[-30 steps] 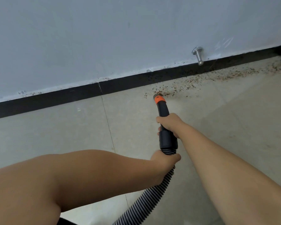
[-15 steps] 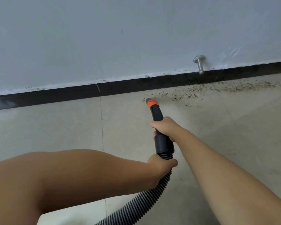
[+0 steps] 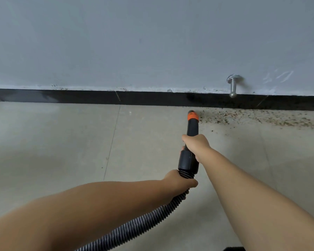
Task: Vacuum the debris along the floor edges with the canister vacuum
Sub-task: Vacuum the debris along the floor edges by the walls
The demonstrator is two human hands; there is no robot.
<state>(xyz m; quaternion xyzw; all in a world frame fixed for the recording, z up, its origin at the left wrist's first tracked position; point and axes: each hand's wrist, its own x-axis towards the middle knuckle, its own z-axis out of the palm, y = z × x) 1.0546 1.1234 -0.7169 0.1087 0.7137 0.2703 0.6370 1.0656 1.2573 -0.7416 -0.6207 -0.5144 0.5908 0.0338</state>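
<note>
The black rigid vacuum nozzle with an orange collar (image 3: 192, 127) is gripped mid-barrel by the right hand (image 3: 196, 144); the ribbed grey flexible hose (image 3: 149, 221) is grasped at the cuff by the left hand (image 3: 179, 182). Its tip lies at the left end of the brown crumb debris (image 3: 252, 117). Judged light and stiff, with a springy hose. Smooth beige floor tiles (image 3: 62, 142), black skirting (image 3: 80, 96), a metal door stop (image 3: 233, 86).

Ribbed hose (image 3: 145, 223) cut off at bottom edge, debris (image 3: 261, 118) running past right edge
</note>
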